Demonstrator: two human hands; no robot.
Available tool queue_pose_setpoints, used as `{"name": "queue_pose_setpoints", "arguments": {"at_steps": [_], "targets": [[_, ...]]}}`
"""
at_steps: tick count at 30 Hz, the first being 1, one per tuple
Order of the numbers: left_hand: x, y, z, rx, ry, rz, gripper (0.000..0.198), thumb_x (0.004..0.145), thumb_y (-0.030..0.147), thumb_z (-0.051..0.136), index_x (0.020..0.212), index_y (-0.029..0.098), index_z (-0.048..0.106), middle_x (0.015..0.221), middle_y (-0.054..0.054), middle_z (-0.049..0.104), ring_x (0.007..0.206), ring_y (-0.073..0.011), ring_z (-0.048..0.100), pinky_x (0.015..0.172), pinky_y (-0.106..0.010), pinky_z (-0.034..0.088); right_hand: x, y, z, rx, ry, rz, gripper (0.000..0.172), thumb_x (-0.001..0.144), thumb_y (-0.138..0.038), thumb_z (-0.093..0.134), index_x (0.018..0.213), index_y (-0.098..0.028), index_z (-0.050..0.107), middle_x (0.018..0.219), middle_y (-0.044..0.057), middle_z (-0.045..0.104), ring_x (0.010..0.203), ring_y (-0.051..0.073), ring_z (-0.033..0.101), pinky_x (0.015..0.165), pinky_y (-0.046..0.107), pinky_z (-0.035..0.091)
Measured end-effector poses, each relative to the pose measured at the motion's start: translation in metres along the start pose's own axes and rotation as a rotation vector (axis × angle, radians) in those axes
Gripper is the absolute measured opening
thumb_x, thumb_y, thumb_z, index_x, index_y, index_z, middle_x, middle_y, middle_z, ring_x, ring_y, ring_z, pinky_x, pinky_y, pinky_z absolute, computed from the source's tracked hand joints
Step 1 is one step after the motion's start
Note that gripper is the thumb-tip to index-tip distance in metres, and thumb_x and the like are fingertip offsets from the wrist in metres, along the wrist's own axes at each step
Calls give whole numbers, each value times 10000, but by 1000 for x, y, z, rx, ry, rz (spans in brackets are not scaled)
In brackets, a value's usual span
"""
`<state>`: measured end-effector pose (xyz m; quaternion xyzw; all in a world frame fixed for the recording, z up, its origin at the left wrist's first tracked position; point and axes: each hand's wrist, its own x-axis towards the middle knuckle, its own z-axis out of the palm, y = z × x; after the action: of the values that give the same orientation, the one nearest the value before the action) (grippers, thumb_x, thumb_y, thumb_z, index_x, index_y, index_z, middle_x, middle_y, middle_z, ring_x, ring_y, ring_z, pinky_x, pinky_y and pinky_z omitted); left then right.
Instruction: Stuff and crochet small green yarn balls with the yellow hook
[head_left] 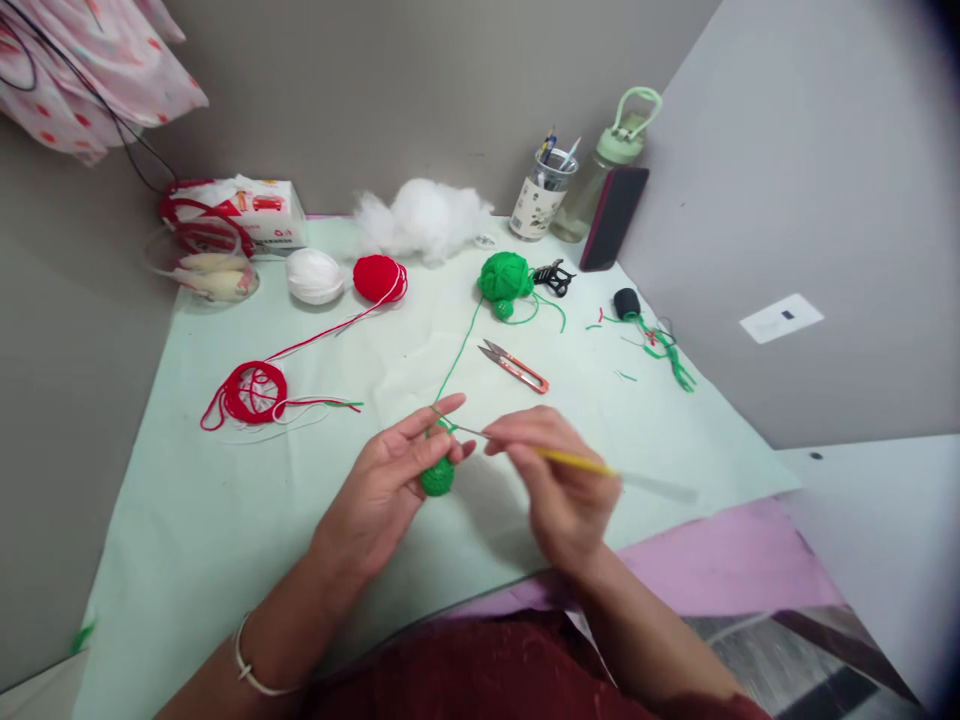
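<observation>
Past dark red clothing [450, 675] at the near edge, holds a green crocheted piece [437, 478] above the surface [247, 540] in the fingers of the left hand [386, 475], a yellow-handled hook [576, 460] in those of the right hand [561, 492]. Best to pinch close to the stitches, feed green yarn [461, 352] evenly from the green ball [505, 277], and turn the hook gently.

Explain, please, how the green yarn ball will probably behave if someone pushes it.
The green yarn ball would probably roll, since it looks roundish, although the small green lump at its near side may hinder it. It should be light and soft, being wound yarn. A push might slacken or tug its strand, which runs to the left hand.
</observation>
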<state>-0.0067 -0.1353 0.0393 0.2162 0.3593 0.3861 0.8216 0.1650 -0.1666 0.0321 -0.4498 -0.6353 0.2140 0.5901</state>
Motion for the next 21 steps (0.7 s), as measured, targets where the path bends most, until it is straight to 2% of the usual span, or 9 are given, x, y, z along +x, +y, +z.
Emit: {"name": "queue_pose_setpoints", "arguments": {"at_steps": [2,4,8,11,16,19,21], "targets": [[-1,1,0,43,24,65,414,783,264,915,1185,217,831,811,-3,695,830,-133,657,837,-252,495,5,0,-3,235,44,184,155,1023,-250,672,1028,-275,825,863,31,769,699,172,698,673,353,605],[-1,-1,0,95,57,118,458,778,262,918,1224,250,816,819,7,695,842,-144,660,839,-266,494,8,1,-2,360,46,276,141,1012,-319,700,978,-268,827,837,24,753,675,162,677,662,346,590],[-2,-6,1,137,84,144,549,786,251,916,1314,281,772,830,21,693,825,-134,643,844,-267,499,10,1,7,351,-29,287,145,1000,-346,715,980,-263,832,929,47,787,751,175,696,699,352,605],[-2,-7,1,126,107,157,570,782,257,920,1330,266,763,831,24,682,800,-126,634,813,-255,500,10,-4,11,328,-28,256,131,1000,-299,710,985,-266,836,923,39,782,737,165,698,708,344,614],[-2,-1,0,126,81,122,568,797,257,902,1345,241,752,806,22,664,775,-124,621,801,-260,499,11,-5,4,275,-12,212,125,991,-279,718,981,-271,843,897,41,794,757,180,702,728,360,614],[-1,2,0,103,18,76,477,803,256,885,1268,206,792,741,23,646,760,-127,607,901,-302,516,10,0,-4,331,53,298,130,977,-328,741,926,-260,839,851,38,793,674,167,678,655,340,593],[0,2,1,107,4,79,439,801,252,880,1231,203,808,700,32,627,719,-119,588,909,-313,524,10,3,-6,411,84,393,160,964,-369,758,889,-247,828,826,33,790,604,148,653,600,319,576]]}}
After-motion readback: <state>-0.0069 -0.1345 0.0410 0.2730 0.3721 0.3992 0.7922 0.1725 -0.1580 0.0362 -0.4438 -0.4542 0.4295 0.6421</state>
